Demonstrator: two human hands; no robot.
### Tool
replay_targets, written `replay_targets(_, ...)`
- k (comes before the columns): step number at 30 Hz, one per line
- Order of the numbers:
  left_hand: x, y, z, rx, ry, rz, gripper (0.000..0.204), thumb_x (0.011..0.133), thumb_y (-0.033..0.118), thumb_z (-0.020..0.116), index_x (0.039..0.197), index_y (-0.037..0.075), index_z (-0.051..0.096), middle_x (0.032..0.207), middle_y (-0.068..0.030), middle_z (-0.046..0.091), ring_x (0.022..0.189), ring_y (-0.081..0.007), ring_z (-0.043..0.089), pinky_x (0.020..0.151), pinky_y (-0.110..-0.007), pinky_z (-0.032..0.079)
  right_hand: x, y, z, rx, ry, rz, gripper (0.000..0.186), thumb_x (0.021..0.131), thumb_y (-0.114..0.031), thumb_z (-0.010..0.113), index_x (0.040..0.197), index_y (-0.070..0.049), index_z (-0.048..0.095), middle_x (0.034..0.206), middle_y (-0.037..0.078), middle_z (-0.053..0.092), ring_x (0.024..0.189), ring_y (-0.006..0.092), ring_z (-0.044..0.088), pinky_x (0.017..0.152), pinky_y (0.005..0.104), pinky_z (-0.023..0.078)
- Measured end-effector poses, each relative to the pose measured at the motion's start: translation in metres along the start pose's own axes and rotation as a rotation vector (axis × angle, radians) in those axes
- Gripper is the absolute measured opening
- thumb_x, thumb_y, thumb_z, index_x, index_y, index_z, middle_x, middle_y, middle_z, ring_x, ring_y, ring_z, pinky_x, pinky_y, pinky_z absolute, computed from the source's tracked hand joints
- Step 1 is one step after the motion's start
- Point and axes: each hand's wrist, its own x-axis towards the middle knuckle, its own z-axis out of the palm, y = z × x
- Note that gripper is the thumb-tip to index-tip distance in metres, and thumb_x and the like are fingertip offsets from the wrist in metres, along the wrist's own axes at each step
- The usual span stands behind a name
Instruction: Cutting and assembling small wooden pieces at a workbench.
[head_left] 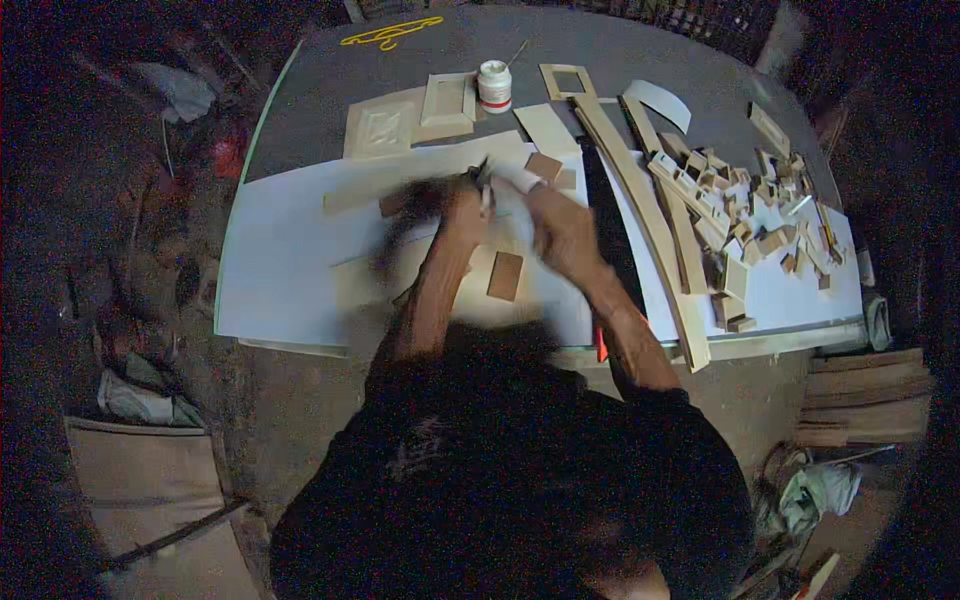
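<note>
Over the white sheet (285, 230) on the table, my left hand (463, 215) is raised and closed, fingers blurred. A dark, pointed thing with a pale part (486, 190) sticks up from it; its kind is unclear. Close by on the right, my right hand (563, 225) is closed on a white piece (513, 176) whose far end reaches toward the left hand. A brown rectangular piece (505, 276) lies just in front of my hands, on a pale wooden panel. Another brown piece (543, 166) lies beyond the right hand. A smeared dark shape (405, 220) hides part of the sheet beside my left hand.
Long wooden strips (640, 210) run along the right side, one overhanging the front edge. Beyond them is a heap of small wooden blocks (735, 200). A white jar (494, 87), wooden frames (448, 98) and a yellow hanger (391, 34) are at the back.
</note>
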Motion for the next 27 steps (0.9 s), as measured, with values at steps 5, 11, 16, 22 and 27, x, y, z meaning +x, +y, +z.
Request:
replay_targets(5, -0.027, -0.007, -0.001, 0.510, 0.045, 0.078, 0.051, 0.092, 0.051, 0.056, 0.118, 0.007, 0.053, 0.098, -0.0023, 0.062, 0.082, -0.0207, 0.060, 0.063, -0.034, 0.051, -0.032, 0.035, -0.010, -0.091, -0.292, 0.581, 0.058, 0.090, -0.026, 0.057, 0.145, -0.027, 0.040, 0.087, 0.015, 0.069, 0.080, 0.0355, 0.067, 0.068, 0.0489, 0.053)
replay_targets(11, -0.041, -0.016, -0.037, 0.667, -0.224, 0.068, 0.068, 0.072, -0.006, 0.063, 0.137, 0.002, 0.045, 0.134, -0.0202, 0.053, 0.125, -0.0345, 0.051, 0.107, -0.040, 0.041, -0.095, 0.091, -0.020, -0.263, -0.306, 0.620, 0.063, 0.091, -0.030, 0.057, 0.149, -0.029, 0.033, 0.106, 0.014, 0.068, 0.090, 0.0346, 0.066, 0.076, 0.0473, 0.053)
replay_targets(16, 0.002, -0.056, -0.046, 0.140, -0.265, -0.054, 0.037, 0.100, 0.035, 0.048, 0.122, 0.006, 0.056, 0.114, -0.0091, 0.064, 0.096, -0.0239, 0.067, 0.083, -0.037, 0.054, -0.123, 0.152, -0.011, -0.586, -0.290, 0.514, 0.058, 0.080, -0.034, 0.069, 0.131, -0.013, 0.048, 0.101, 0.019, 0.065, 0.094, 0.0375, 0.064, 0.080, 0.0505, 0.052)
replay_targets(22, 0.022, -0.068, -0.037, 0.078, -0.226, -0.118, 0.036, 0.092, 0.030, 0.061, 0.117, 0.005, 0.058, 0.107, -0.0095, 0.065, 0.095, -0.0258, 0.064, 0.083, -0.041, 0.051, -0.109, 0.100, 0.032, 0.202, -0.341, 0.553, 0.042, 0.087, -0.030, 0.066, 0.119, -0.003, 0.061, 0.094, 0.017, 0.067, 0.092, 0.0294, 0.066, 0.071, 0.0429, 0.053)
replay_targets(27, 0.016, -0.069, -0.037, 1.068, -0.193, 0.442, 0.028, 0.088, 0.020, 0.059, 0.111, 0.005, 0.060, 0.098, -0.0068, 0.064, 0.096, -0.0217, 0.063, 0.080, -0.034, 0.050, -0.096, 0.018, 0.069, 0.965, -0.226, 1.056, 0.027, 0.094, -0.028, 0.064, 0.111, -0.006, 0.064, 0.081, 0.006, 0.068, 0.077, 0.0150, 0.067, 0.058, 0.0293, 0.049)
